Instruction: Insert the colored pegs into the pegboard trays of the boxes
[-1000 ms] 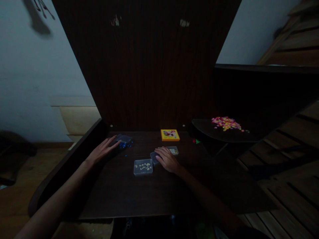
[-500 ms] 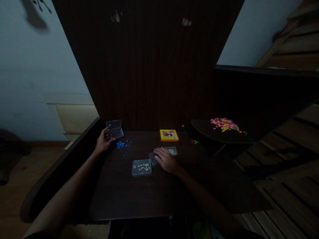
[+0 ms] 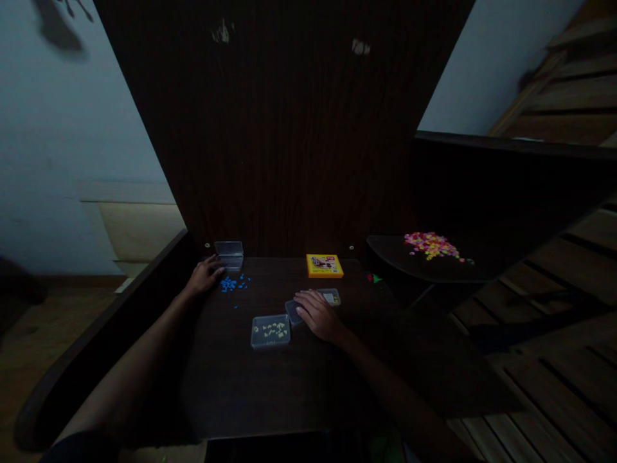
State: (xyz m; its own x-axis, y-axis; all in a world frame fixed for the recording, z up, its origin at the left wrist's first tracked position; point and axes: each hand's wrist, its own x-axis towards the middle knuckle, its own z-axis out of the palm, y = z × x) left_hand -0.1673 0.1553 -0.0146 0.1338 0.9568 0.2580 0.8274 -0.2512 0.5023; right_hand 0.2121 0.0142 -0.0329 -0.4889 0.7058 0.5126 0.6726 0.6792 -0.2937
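The scene is very dark. My left hand (image 3: 205,274) rests at the far left of the dark table (image 3: 270,379), its fingers touching a clear plastic box (image 3: 229,254) that stands by the back panel. A small heap of blue beads (image 3: 230,283) lies just right of that hand. My right hand (image 3: 318,314) lies flat, fingers spread, on a clear lid (image 3: 292,310) beside another small clear box (image 3: 331,296). A clear tray with pale yellow pieces (image 3: 270,330) sits left of my right hand.
A yellow box (image 3: 324,265) lies at the back of the table. A dark side shelf (image 3: 414,263) at the right carries a heap of pink and yellow beads (image 3: 431,244). A tall dark panel (image 3: 289,128) closes the back. Wooden slats run along the right.
My left hand lifted the clear box off the blue beads, leaving them on the table, and has set it down further back. My right hand stayed in place.
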